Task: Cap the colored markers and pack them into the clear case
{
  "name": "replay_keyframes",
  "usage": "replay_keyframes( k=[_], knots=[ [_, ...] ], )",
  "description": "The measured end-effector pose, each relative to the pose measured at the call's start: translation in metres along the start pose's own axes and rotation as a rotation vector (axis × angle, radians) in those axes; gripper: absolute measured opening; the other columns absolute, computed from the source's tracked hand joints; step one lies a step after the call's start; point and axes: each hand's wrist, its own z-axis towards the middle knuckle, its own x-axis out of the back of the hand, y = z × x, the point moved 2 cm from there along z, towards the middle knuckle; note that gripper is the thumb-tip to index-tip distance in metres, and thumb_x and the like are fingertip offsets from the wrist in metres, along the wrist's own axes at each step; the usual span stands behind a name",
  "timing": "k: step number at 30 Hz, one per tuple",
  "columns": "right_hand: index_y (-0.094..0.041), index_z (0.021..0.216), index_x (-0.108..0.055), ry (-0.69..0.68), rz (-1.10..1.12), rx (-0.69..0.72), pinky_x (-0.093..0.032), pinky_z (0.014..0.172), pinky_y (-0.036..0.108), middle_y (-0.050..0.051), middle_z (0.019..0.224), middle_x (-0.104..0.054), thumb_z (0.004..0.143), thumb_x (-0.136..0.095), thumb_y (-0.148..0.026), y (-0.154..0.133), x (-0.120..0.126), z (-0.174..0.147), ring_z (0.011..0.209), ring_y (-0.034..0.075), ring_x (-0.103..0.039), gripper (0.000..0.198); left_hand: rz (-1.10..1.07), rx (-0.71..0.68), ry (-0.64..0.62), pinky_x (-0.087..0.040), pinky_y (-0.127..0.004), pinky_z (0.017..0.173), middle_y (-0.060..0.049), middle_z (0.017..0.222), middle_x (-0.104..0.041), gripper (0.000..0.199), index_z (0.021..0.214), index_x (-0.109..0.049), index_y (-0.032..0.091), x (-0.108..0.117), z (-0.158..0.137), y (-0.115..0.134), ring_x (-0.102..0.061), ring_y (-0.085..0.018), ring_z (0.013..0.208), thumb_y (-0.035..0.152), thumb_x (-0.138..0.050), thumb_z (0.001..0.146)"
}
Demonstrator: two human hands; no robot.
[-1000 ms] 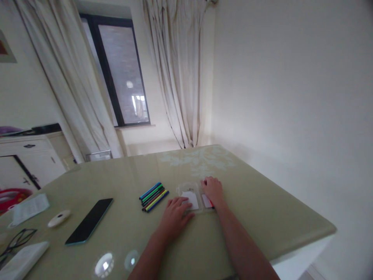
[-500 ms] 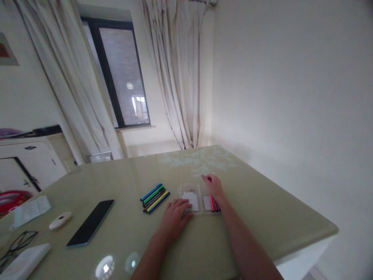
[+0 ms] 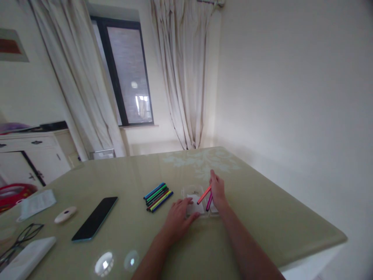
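Note:
My right hand is closed on felt-tip pens above the right part of a clear plastic case. An orange-red felt-tip pen slants down and left from it, and a magenta felt-tip pen points downward; any others in the grip are hidden. The clear plastic case lies open and flat, with a white card in its left half. My left hand rests at the case's left edge, fingers stretched out and thumb apart. Left of it, several felt-tip pens lie side by side in blue, green, black and yellow.
A black phone lies on the table to the left. Farther left are a white oval object, a face mask, glasses and a white box-like object. A wall stands beyond the table's right edge.
My right hand has lifted the reddish pens up out of the case's right half, and they now slant apart. My left hand stays by the case. The view has shifted slightly.

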Motion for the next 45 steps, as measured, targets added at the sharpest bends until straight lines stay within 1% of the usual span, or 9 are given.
replay_keyframes(
  k=[5, 9, 12, 16, 18, 21, 27, 34, 45],
  knots=[
    [-0.023, 0.061, -0.044, -0.165, -0.122, 0.115, -0.031, 0.053, 0.027, -0.005, 0.056, -0.04, 0.09, -0.047, -0.074, -0.001, -0.04, -0.042, 0.056, 0.014, -0.038, 0.059, 0.13, -0.067, 0.192, -0.043, -0.045, 0.105, -0.012, 0.13, -0.068, 0.049, 0.142, -0.05, 0.019, 0.003, 0.003, 0.002, -0.06, -0.028, 0.12, 0.044, -0.052, 0.101],
    [-0.022, 0.062, -0.047, -0.176, -0.128, 0.151, -0.035, 0.057, 0.027, -0.004, 0.059, -0.045, 0.092, -0.046, -0.072, -0.001, -0.049, -0.054, 0.059, 0.014, -0.043, 0.058, 0.3, -0.133, 0.246, -0.046, -0.042, 0.099, -0.011, 0.123, -0.071, 0.04, 0.142, -0.05, 0.019, -0.001, 0.005, 0.007, -0.065, -0.026, 0.11, 0.027, -0.042, 0.103],
    [-0.023, 0.064, -0.046, -0.21, -0.061, 0.076, -0.036, 0.051, 0.026, -0.005, 0.056, -0.044, 0.09, -0.047, -0.075, 0.0, -0.049, -0.055, 0.053, 0.013, -0.044, 0.058, 0.401, -0.118, 0.305, -0.048, -0.039, 0.095, -0.013, 0.123, -0.07, 0.046, 0.146, -0.046, 0.017, -0.008, 0.006, 0.009, -0.067, -0.025, 0.108, 0.016, -0.037, 0.101],
    [-0.024, 0.07, -0.046, -0.426, 0.005, -0.044, -0.037, 0.043, 0.026, -0.006, 0.052, -0.047, 0.091, -0.041, -0.078, 0.003, -0.051, -0.051, 0.042, 0.014, -0.049, 0.057, 0.498, -0.036, 0.308, -0.051, -0.033, 0.089, -0.01, 0.115, -0.07, 0.045, 0.147, -0.045, 0.018, -0.007, 0.008, 0.003, -0.069, -0.022, 0.101, 0.016, -0.036, 0.103],
    [-0.023, 0.074, -0.05, -0.379, -0.144, 0.044, -0.043, 0.05, 0.026, -0.003, 0.057, -0.055, 0.096, -0.035, -0.072, 0.002, -0.042, -0.04, 0.048, 0.016, -0.057, 0.056, 0.533, 0.045, 0.247, -0.051, -0.031, 0.086, -0.009, 0.111, -0.07, 0.042, 0.144, -0.049, 0.02, 0.001, 0.009, -0.004, -0.069, -0.021, 0.098, 0.017, -0.037, 0.104],
    [-0.021, 0.081, -0.058, -0.096, -0.667, 0.241, -0.047, 0.068, 0.027, 0.005, 0.078, -0.068, 0.102, -0.03, -0.056, 0.0, -0.011, -0.012, 0.072, 0.018, -0.066, 0.05, 0.574, 0.23, 0.16, -0.049, -0.032, 0.089, -0.009, 0.115, -0.07, 0.037, 0.134, -0.058, 0.02, 0.019, 0.007, -0.018, -0.068, -0.022, 0.104, 0.016, -0.039, 0.103],
    [-0.017, 0.077, -0.071, -0.062, -0.98, 0.17, -0.043, 0.072, 0.033, 0.016, 0.084, -0.072, 0.096, -0.045, -0.037, 0.019, 0.038, 0.021, 0.081, 0.026, -0.066, 0.038, 0.585, 0.378, 0.149, -0.048, -0.041, 0.09, -0.013, 0.107, -0.072, 0.025, 0.111, -0.067, 0.015, 0.038, -0.002, -0.032, -0.067, -0.03, 0.105, 0.023, -0.05, 0.096],
    [-0.016, 0.083, -0.077, -0.139, -1.157, 0.213, -0.043, 0.074, 0.033, 0.017, 0.09, -0.075, 0.095, -0.05, -0.027, 0.023, 0.03, 0.013, 0.087, 0.026, -0.067, 0.031, 0.567, 0.425, 0.155, -0.048, -0.037, 0.087, -0.01, 0.11, -0.07, 0.023, 0.107, -0.066, 0.02, 0.04, -0.002, -0.035, -0.065, -0.027, 0.106, 0.035, -0.05, 0.1],
    [-0.019, 0.076, -0.076, -0.149, -1.216, 0.313, -0.043, 0.07, 0.033, 0.015, 0.082, -0.074, 0.093, -0.054, -0.027, 0.026, 0.028, 0.011, 0.079, 0.025, -0.065, 0.029, 0.519, 0.423, 0.187, -0.049, -0.037, 0.09, -0.008, 0.107, -0.069, 0.018, 0.105, -0.068, 0.022, 0.044, -0.004, -0.046, -0.064, -0.025, 0.105, 0.031, -0.053, 0.101]
  ],
)
